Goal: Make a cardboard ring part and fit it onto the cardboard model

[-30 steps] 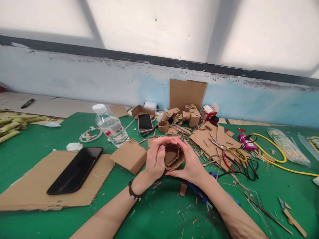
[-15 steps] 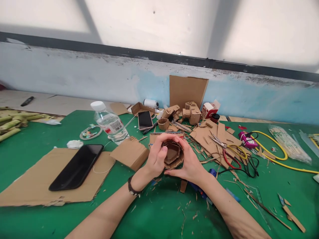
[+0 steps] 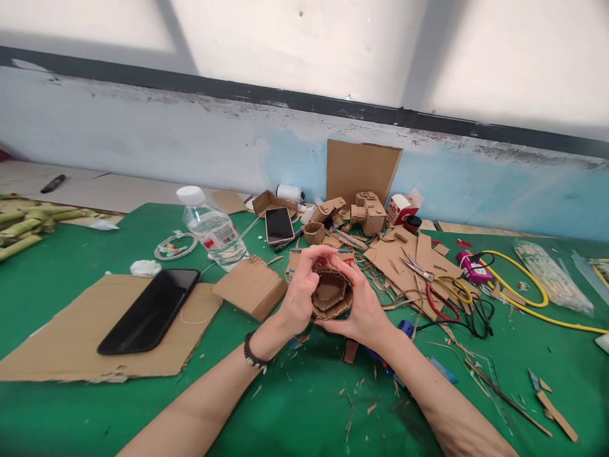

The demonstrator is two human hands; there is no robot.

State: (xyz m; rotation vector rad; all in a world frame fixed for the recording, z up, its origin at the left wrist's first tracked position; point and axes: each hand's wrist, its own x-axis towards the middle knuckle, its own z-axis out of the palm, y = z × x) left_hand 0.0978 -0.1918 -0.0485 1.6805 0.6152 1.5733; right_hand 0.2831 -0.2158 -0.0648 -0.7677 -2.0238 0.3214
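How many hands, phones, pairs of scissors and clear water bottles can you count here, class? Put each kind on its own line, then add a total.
Hands: 2, left hand and right hand, both around a hollow cardboard piece
Phones: 2, larger phone and smaller phone
Scissors: 1
Clear water bottle: 1
Total: 6

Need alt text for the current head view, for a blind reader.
A person's left hand and right hand cup nested cardboard rings over a green table. Left of them are a clear bottle and, on flat cardboard, a black phone; right, scissors lie on cardboard scraps. Behind, a camera-shaped cardboard model stands before an upright cardboard sheet.
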